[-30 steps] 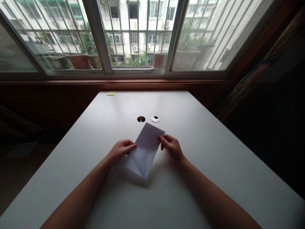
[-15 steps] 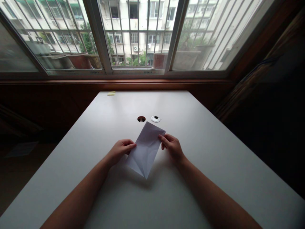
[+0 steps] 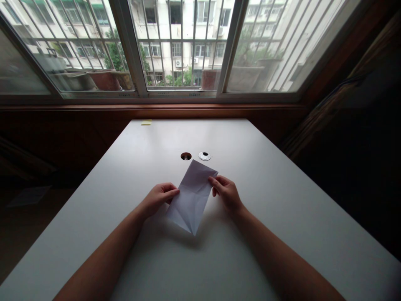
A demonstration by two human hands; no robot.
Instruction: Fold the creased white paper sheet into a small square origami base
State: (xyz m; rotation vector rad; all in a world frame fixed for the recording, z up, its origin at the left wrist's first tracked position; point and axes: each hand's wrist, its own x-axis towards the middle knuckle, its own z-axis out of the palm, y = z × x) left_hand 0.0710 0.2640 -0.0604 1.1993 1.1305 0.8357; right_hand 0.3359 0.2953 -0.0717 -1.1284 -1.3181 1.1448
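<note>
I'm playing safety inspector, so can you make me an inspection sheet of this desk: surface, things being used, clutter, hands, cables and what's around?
Surface: smooth white tabletop with a round dark hole.
Things in use: creased, folded white paper sheet, held at a slant.
Clutter: small flat yellow strip at the far left corner; round white cap right of the hole.
Hands: left hand pinches the sheet's left edge; right hand its right edge.
Cables: none certain; right side too dark.
Surroundings: grey window frame beyond the tabletop; pale flat rectangle low at left.

Smooth white table with a dark round hole, a white ring-shaped cap beside it; barred glass window beyond.
</note>
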